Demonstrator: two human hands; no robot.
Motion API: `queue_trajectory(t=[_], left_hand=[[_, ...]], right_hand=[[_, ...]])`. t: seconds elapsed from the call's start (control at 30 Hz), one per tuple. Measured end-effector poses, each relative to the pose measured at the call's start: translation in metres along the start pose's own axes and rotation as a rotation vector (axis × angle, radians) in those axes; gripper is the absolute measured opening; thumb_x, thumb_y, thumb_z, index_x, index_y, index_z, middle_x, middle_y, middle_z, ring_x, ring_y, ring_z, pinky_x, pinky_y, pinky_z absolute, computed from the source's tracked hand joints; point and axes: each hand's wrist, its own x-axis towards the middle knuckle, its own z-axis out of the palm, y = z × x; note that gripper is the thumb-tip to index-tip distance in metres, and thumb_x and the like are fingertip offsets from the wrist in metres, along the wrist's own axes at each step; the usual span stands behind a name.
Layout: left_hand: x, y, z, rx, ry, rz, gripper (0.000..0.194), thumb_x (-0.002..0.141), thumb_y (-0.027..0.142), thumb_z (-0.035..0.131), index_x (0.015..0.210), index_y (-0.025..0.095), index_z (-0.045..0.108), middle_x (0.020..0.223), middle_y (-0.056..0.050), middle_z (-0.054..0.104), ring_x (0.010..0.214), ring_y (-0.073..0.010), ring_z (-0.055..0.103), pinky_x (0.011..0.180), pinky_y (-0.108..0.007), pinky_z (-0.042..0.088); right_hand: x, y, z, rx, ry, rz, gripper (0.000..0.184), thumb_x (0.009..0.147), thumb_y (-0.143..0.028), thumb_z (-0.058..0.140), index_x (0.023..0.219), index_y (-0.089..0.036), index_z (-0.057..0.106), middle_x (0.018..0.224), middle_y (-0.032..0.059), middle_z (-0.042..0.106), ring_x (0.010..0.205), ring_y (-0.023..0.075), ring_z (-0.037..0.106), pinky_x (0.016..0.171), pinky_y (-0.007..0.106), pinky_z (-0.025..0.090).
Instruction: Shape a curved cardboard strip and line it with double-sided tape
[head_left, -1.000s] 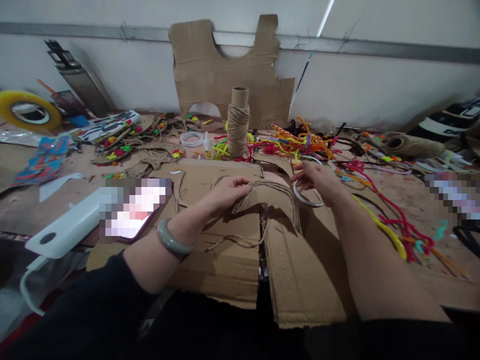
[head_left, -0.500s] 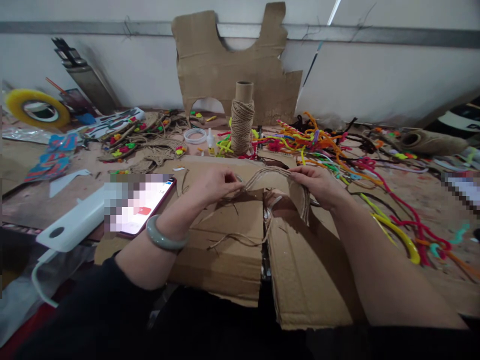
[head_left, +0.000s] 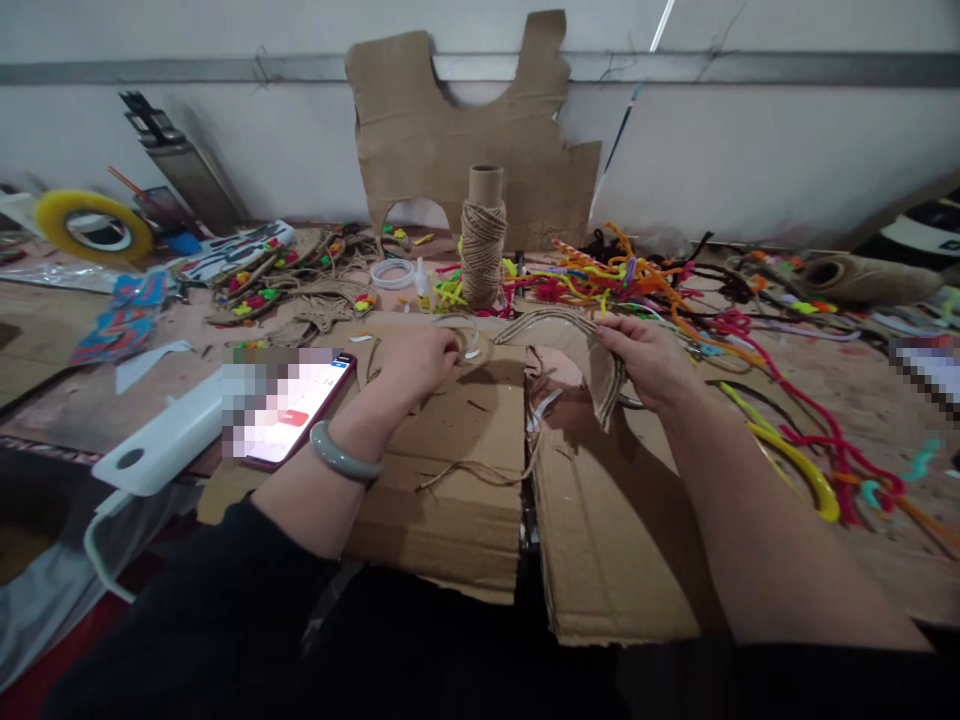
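Observation:
My right hand [head_left: 641, 360] pinches a curved cardboard piece [head_left: 559, 325] edged with rows of jute twine, its arch raised above the work surface. My left hand [head_left: 420, 368] is closed, with curled fingers beside a pale ring-shaped roll [head_left: 466, 328]; what the fingertips hold, if anything, is hidden. Under both hands lie creased cardboard sheets [head_left: 450, 500], split by a dark gap. A loose strand of twine [head_left: 480, 468] rests across the left sheet. Behind the hands stands a cardboard tube wound with twine [head_left: 484, 250].
To my left are a lit phone [head_left: 300, 405], a white power strip [head_left: 169, 435] and a yellow tape roll [head_left: 94, 228]. Colourful pipe cleaners [head_left: 637, 270] spread to the right. A small glue bottle [head_left: 422, 285] stands behind my left hand. A cut cardboard panel [head_left: 480, 140] leans on the wall.
My left hand has moved left, away from the end of the twine-edged piece. My right hand still holds that piece, shifted slightly right. The camera view has shifted a little.

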Motion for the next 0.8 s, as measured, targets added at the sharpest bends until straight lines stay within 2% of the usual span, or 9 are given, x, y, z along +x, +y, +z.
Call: queue_trajectory(t=[0.17,0.27,0.37,0.43,0.5,0.57,0.6,0.67,0.8], left_hand=[[0.003,0.001,-0.003,-0.17,0.122,-0.11,0.009,0.061,0.016,0.069,0.059,0.024,0.066,0.063,-0.004,0.061,0.078,-0.0235,0.054,0.083,-0.03,0.04],[0.001,0.013,-0.001,-0.385,0.116,-0.129,0.003,0.067,0.022,0.069,0.065,0.021,0.069,0.067,-0.002,0.064,0.074,-0.0195,0.053,0.076,-0.028,0.041],[-0.005,0.026,0.006,-0.516,-0.061,-0.161,0.013,0.076,0.027,0.066,0.067,0.019,0.069,0.067,-0.001,0.064,0.065,-0.014,0.052,0.066,-0.024,0.041],[-0.01,0.032,0.01,-0.58,-0.206,-0.195,0.012,0.077,0.028,0.066,0.072,0.018,0.071,0.068,-0.001,0.064,0.062,-0.0116,0.051,0.059,-0.022,0.04],[-0.013,0.033,0.011,-0.649,-0.346,-0.227,0.014,0.075,0.03,0.069,0.069,0.017,0.07,0.064,0.0,0.062,0.056,-0.0097,0.049,0.051,-0.02,0.037],[-0.014,0.032,0.009,-0.738,-0.424,-0.291,0.018,0.071,0.032,0.072,0.064,0.016,0.067,0.06,0.0,0.059,0.052,-0.0088,0.047,0.046,-0.019,0.035],[-0.013,0.031,0.007,-0.803,-0.416,-0.336,0.019,0.069,0.032,0.074,0.064,0.016,0.066,0.059,0.0,0.059,0.051,-0.0089,0.048,0.045,-0.019,0.036],[-0.009,0.028,0.004,-0.96,-0.316,-0.425,0.018,0.068,0.031,0.075,0.068,0.015,0.065,0.062,-0.001,0.063,0.053,-0.0106,0.054,0.048,-0.021,0.043],[-0.001,0.024,0.0,-1.17,-0.015,-0.5,0.016,0.072,0.029,0.07,0.078,0.015,0.064,0.071,-0.003,0.068,0.061,-0.014,0.062,0.061,-0.027,0.053]], right_hand=[[-0.007,0.0,0.007,-0.096,-0.107,0.037,0.026,0.066,-0.037,0.066,0.084,-0.019,0.068,0.072,-0.0004,0.066,0.058,0.0115,0.054,0.053,0.023,0.04],[-0.014,-0.004,0.013,-0.158,-0.213,0.014,0.028,0.068,-0.04,0.065,0.086,-0.019,0.069,0.078,0.0018,0.069,0.064,0.0131,0.058,0.056,0.024,0.043],[-0.024,-0.009,0.022,-0.194,-0.351,-0.019,0.029,0.071,-0.041,0.064,0.089,-0.02,0.07,0.087,0.0034,0.07,0.071,0.014,0.06,0.061,0.025,0.046],[-0.029,-0.012,0.028,-0.196,-0.412,-0.032,0.029,0.072,-0.042,0.064,0.09,-0.02,0.069,0.088,0.003,0.07,0.073,0.0141,0.06,0.062,0.025,0.047],[-0.032,-0.014,0.031,-0.193,-0.421,-0.043,0.031,0.071,-0.043,0.064,0.091,-0.02,0.069,0.088,0.003,0.07,0.073,0.0142,0.06,0.063,0.025,0.047],[-0.033,-0.015,0.032,-0.17,-0.378,-0.046,0.036,0.072,-0.048,0.064,0.093,-0.019,0.068,0.091,0.0045,0.07,0.074,0.0148,0.061,0.063,0.025,0.048],[-0.032,-0.015,0.032,-0.154,-0.351,-0.048,0.04,0.073,-0.053,0.063,0.093,-0.019,0.067,0.092,0.0054,0.07,0.074,0.0152,0.061,0.062,0.025,0.048],[-0.031,-0.015,0.031,-0.138,-0.321,-0.045,0.047,0.075,-0.062,0.058,0.089,-0.018,0.066,0.085,0.0064,0.07,0.07,0.0152,0.06,0.058,0.025,0.047],[-0.038,-0.02,0.031,-0.14,-0.45,-0.009,0.054,0.075,-0.071,0.055,0.084,-0.017,0.061,0.074,0.0058,0.068,0.059,0.0129,0.059,0.053,0.024,0.046]])
